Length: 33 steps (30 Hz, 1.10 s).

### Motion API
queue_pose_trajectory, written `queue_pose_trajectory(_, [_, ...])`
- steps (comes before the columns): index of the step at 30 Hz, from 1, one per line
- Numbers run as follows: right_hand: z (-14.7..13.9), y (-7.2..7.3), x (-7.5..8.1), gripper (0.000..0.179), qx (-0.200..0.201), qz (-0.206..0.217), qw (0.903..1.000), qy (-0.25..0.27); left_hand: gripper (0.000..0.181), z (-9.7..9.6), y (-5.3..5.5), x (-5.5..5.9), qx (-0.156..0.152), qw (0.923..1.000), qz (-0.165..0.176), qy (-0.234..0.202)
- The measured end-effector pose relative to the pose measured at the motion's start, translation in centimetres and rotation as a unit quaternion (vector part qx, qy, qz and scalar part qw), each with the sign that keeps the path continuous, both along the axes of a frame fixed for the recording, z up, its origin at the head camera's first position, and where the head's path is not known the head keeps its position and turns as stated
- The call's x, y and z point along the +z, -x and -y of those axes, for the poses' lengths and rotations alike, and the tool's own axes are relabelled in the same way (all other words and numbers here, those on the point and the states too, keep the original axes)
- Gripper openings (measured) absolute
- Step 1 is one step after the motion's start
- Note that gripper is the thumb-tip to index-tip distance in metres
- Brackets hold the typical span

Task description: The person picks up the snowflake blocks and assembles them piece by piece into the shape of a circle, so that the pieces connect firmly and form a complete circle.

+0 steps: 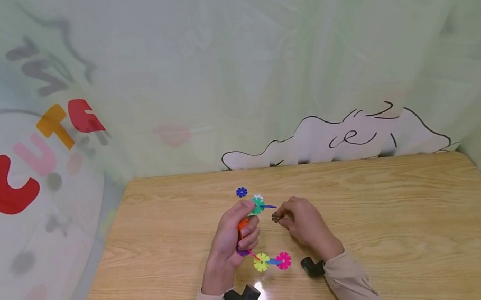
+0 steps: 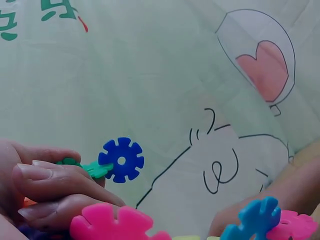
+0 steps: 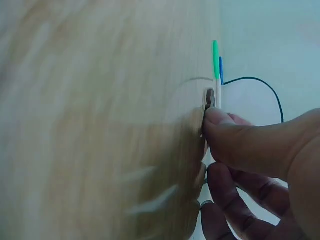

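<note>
My left hand [image 1: 231, 232] holds a chain of notched plastic discs, its fingers curled around the orange disc [image 1: 242, 223] and purple disc [image 1: 242, 250]. Above the fingers, a green disc [image 1: 257, 206] carries a blue disc [image 2: 121, 160], seen edge-on from the head. Below the hand hang a yellow disc [image 1: 262, 262], a light-blue disc [image 2: 252, 220] and a pink disc [image 1: 283, 261]. My right hand [image 1: 303, 219] pinches a small brown disc [image 3: 210, 98] between thumb and finger, just right of the chain and apart from it. The left palm hides part of the chain.
A loose dark-blue disc [image 1: 241, 192] lies on the wooden table [image 1: 402, 218] beyond the left hand. Near it, a white disc [image 1: 257, 198] shows partly behind the green one. Printed cloth [image 1: 254, 62] hangs around the table. Black devices [image 1: 243, 299] sit at both wrists.
</note>
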State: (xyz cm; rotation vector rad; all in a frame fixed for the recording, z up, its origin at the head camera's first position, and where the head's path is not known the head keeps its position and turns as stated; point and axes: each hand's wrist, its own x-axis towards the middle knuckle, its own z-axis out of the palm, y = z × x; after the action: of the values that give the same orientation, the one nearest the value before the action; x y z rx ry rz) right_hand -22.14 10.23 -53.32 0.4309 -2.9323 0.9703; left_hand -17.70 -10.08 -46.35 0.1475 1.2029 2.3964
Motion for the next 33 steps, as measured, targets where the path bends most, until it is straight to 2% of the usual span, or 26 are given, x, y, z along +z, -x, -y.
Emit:
queue_pose_trajectory(3, [0.0,0.0,0.0,0.016,-0.009,0.021,0.9997,0.008,0.024,-0.1,-0.1,0.4,-0.002,0.9998,-0.001,-0.021])
queue_pose_trajectory(6, [0.2,0.0,0.1,0.038,-0.009,0.043,0.9990,0.012,0.023,-0.1,-0.3,0.7,-0.003,0.9989,0.001,-0.046])
queue_pose_trajectory(8, [0.4,-0.1,0.1,0.047,-0.007,0.051,0.9986,0.008,0.022,-0.1,-0.4,1.0,-0.004,0.9983,0.000,-0.058])
queue_pose_trajectory(10, [0.6,-0.1,0.1,0.044,-0.001,0.054,0.9985,0.003,0.022,-0.1,-0.5,1.1,-0.002,0.9979,-0.002,-0.064])
queue_pose_trajectory(13, [0.9,-0.2,0.0,0.022,0.007,0.049,0.9988,-0.005,0.022,0.0,-0.5,1.2,0.003,0.9980,-0.009,-0.063])
queue_pose_trajectory(15, [1.0,-0.2,0.0,0.015,0.007,0.055,0.9984,-0.008,0.023,0.0,-0.6,1.2,0.009,0.9983,-0.012,-0.057])
queue_pose_trajectory(24, [0.7,-0.3,0.1,0.029,-0.038,0.107,0.9935,0.007,0.023,-0.2,-1.0,1.6,0.059,0.9982,-0.012,0.001])
queue_pose_trajectory(28, [0.3,-0.3,0.4,0.025,-0.029,0.115,0.9929,0.008,0.025,-0.3,-1.1,1.8,0.067,0.9973,-0.023,0.018])
queue_pose_trajectory(33, [-0.5,-0.4,1.4,0.023,-0.015,0.129,0.9902,0.051,0.022,-0.3,-1.3,2.0,0.073,0.9964,-0.031,0.027])
